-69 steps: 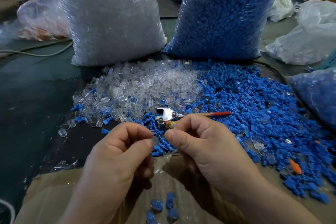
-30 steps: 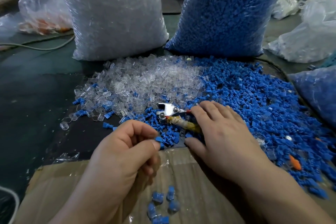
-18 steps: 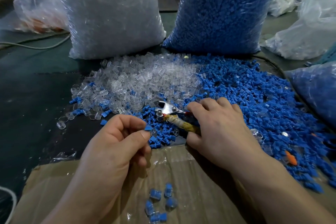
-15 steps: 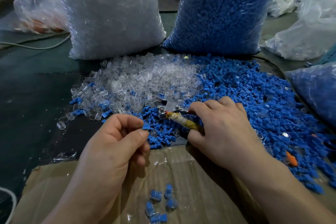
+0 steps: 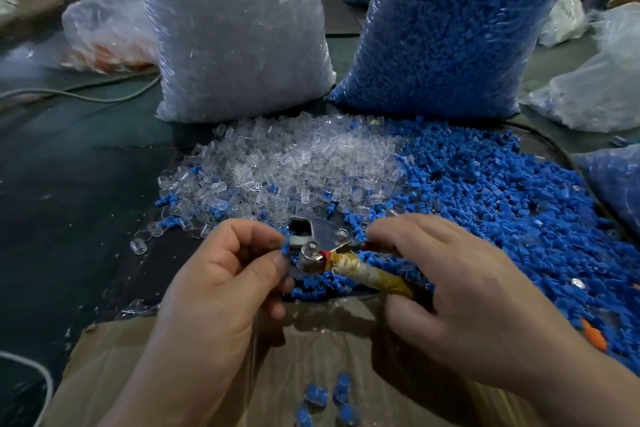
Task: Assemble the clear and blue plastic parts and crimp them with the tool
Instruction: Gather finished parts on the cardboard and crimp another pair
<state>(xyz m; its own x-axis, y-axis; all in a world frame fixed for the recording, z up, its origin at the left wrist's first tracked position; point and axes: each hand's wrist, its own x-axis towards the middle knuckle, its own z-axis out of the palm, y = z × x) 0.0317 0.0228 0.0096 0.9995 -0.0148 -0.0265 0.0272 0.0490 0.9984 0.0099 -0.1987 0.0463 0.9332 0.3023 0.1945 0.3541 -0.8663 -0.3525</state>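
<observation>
Two hands work at the near edge of the loose piles. The left hand (image 5: pixel 221 281) pinches a small blue part (image 5: pixel 286 247) between thumb and forefinger, right against the metal head of the crimping tool (image 5: pixel 322 241). The right hand (image 5: pixel 460 291) curls fingers and thumb around the tool's two handles, one of them wrapped in yellowed tape (image 5: pixel 374 276). Whether a clear part is already fitted to the blue part cannot be told. The part is judged light, rigid and smooth: pinch it by its sides with the fingertips, leaving one end free to enter the tool head, since too hard a squeeze could flick it away. The tool is judged stiff and far heavier; grip well back on the handles for leverage. One tall bag (image 5: pixel 235 31) holds clear parts and the bag beside it (image 5: pixel 450 31) holds blue parts. Both stand behind a clear pile (image 5: pixel 298 163) and a blue pile (image 5: pixel 502 204) on the tabletop (image 5: pixel 69 211). Several blue pieces (image 5: pixel 316 398) lie on the cardboard (image 5: pixel 329 347) nearest the person.
</observation>
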